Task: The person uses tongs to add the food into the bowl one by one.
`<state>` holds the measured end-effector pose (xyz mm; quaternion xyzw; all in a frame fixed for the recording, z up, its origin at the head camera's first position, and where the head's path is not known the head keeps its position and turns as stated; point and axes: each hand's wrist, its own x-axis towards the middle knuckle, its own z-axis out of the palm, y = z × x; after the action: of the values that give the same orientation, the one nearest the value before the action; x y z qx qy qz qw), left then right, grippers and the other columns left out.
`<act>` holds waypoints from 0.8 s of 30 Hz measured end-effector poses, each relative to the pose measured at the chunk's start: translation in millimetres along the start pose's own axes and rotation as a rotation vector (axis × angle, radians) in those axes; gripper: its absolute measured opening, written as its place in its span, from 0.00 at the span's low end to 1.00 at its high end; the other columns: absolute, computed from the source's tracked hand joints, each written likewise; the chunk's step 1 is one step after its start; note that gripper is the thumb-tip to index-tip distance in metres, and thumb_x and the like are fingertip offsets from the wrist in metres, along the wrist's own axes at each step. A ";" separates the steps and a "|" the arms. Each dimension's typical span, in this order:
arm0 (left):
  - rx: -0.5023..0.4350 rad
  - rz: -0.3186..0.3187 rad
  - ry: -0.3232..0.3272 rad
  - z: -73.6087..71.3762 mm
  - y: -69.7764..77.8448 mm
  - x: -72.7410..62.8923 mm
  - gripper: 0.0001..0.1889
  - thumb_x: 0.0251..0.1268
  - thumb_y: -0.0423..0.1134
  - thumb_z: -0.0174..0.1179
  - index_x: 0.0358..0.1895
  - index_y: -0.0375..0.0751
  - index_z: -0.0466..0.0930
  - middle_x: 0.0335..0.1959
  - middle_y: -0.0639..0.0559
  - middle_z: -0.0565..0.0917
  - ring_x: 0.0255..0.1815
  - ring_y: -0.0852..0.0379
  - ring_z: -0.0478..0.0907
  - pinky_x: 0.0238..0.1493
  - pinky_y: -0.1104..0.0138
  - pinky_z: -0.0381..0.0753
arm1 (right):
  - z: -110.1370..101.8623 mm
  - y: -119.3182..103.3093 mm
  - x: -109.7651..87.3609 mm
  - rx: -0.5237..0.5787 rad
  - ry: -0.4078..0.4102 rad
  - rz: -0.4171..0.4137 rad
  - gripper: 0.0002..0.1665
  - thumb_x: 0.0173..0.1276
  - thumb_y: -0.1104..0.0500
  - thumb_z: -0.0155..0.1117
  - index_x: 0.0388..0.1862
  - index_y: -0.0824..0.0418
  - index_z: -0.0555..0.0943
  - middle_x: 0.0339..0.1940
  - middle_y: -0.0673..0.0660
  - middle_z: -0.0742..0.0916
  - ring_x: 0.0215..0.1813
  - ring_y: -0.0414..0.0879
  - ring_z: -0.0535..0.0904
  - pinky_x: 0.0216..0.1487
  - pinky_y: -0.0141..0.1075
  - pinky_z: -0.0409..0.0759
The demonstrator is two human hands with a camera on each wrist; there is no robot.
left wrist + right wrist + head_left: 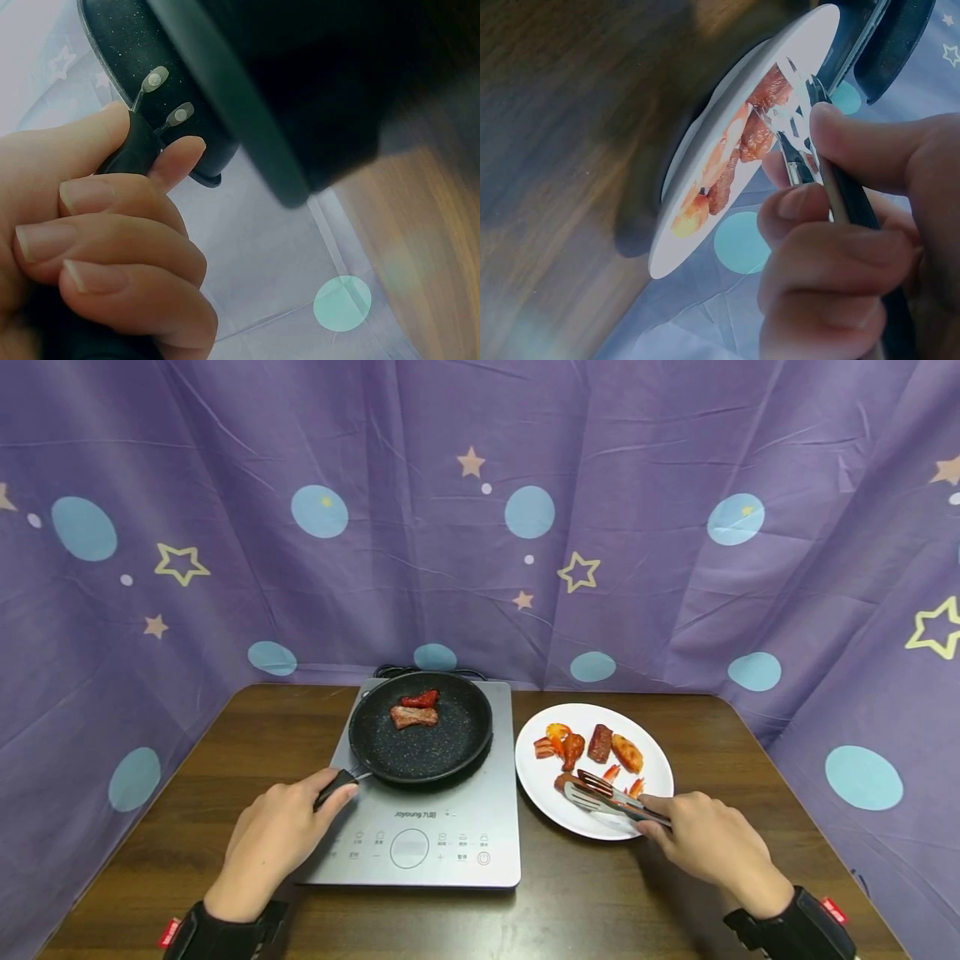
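I count one round black speckled frying pan [427, 752], one flat silver induction cooktop [461, 806], one round white plate [540, 785], one pair of black-handled metal tongs [611, 800]. Two reddish-brown meat pieces [414, 717] in the pan; at least seven mixed food pieces [600, 743] plated, tongs hide the exact count. One brown wooden counter [577, 902].

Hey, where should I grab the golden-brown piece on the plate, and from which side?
I'd pinch the golden-brown piece by its near end, across its narrow width, bringing the tongs in from the near right. It's longer than wide; its far end sits close beside the dark meat block, while bare plate shows to its right.
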<state>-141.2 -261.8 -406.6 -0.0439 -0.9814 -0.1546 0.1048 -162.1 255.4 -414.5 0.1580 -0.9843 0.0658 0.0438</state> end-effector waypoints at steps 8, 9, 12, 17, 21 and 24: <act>0.005 -0.009 -0.001 0.4 -0.8 1.2 0.30 0.78 0.62 0.60 0.64 0.38 0.85 0.46 0.32 0.90 0.33 0.36 0.89 0.18 0.55 0.74 | 3.1 5.5 -0.8 0.003 0.025 -0.023 0.23 0.69 0.44 0.76 0.60 0.47 0.90 0.40 0.56 0.92 0.36 0.51 0.88 0.27 0.53 0.80; 0.007 -0.009 -0.002 0.3 -0.7 1.3 0.30 0.78 0.62 0.60 0.64 0.39 0.85 0.46 0.32 0.90 0.34 0.36 0.89 0.18 0.54 0.74 | 3.5 6.2 -0.8 0.003 0.027 -0.027 0.23 0.69 0.44 0.76 0.60 0.47 0.90 0.40 0.55 0.92 0.36 0.50 0.88 0.27 0.53 0.80; 0.009 -0.009 0.000 0.2 -0.4 1.1 0.30 0.78 0.62 0.61 0.65 0.39 0.85 0.46 0.32 0.90 0.34 0.36 0.89 0.17 0.55 0.74 | 4.1 7.9 -0.7 0.001 0.031 -0.038 0.22 0.69 0.44 0.76 0.60 0.46 0.90 0.38 0.53 0.91 0.36 0.50 0.87 0.26 0.53 0.79; 0.005 -0.007 0.002 0.0 -0.1 0.4 0.30 0.78 0.61 0.61 0.64 0.39 0.85 0.46 0.32 0.90 0.34 0.36 0.89 0.17 0.56 0.72 | 4.0 8.1 -0.5 -0.003 0.041 -0.045 0.22 0.69 0.44 0.77 0.60 0.46 0.90 0.37 0.52 0.91 0.35 0.50 0.87 0.25 0.52 0.78; 0.003 -0.008 0.000 -0.1 0.0 0.3 0.30 0.78 0.62 0.61 0.65 0.39 0.85 0.47 0.31 0.90 0.35 0.35 0.89 0.17 0.56 0.73 | 2.4 6.7 -0.9 0.001 0.057 -0.048 0.22 0.68 0.44 0.77 0.59 0.47 0.90 0.35 0.51 0.90 0.33 0.47 0.85 0.25 0.51 0.77; 0.005 -0.009 -0.002 0.0 -0.1 0.5 0.30 0.78 0.62 0.60 0.65 0.39 0.85 0.47 0.31 0.90 0.35 0.35 0.89 0.17 0.55 0.74 | -0.1 5.9 -0.9 0.000 0.070 -0.051 0.20 0.69 0.44 0.77 0.58 0.45 0.90 0.31 0.48 0.88 0.31 0.44 0.82 0.24 0.48 0.75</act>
<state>-141.7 -261.9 -406.6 -0.0392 -0.9821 -0.1528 0.1031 -163.1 261.2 -415.1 0.1807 -0.9778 0.0702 0.0798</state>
